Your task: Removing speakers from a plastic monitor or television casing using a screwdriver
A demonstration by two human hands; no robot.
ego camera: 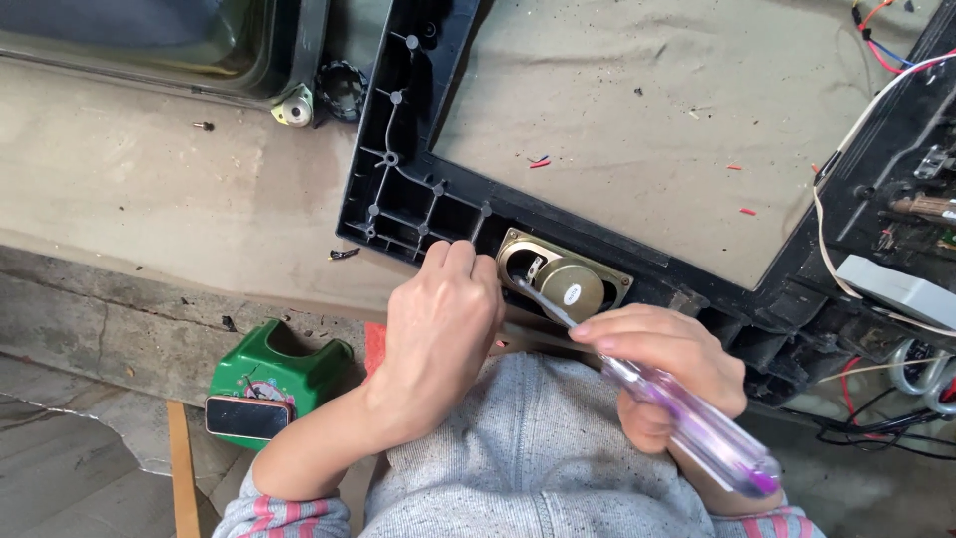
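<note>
A large black plastic frame (398,189) lies on a cloth-covered bench, with an oval brass-coloured speaker (564,283) mounted in its near rail. My right hand (665,361) grips a screwdriver with a clear purple handle (697,428); its metal shaft reaches up-left to the speaker's near left corner. My left hand (443,329) rests on the frame's near rail just left of the speaker, fingers curled over the edge, holding nothing loose.
White, red and black wires (876,110) and circuit parts (916,209) sit on the frame's right side. A green plastic stool (274,374) stands on the floor at lower left. A glass tube with a neck (297,105) lies at upper left. Loose screws dot the cloth.
</note>
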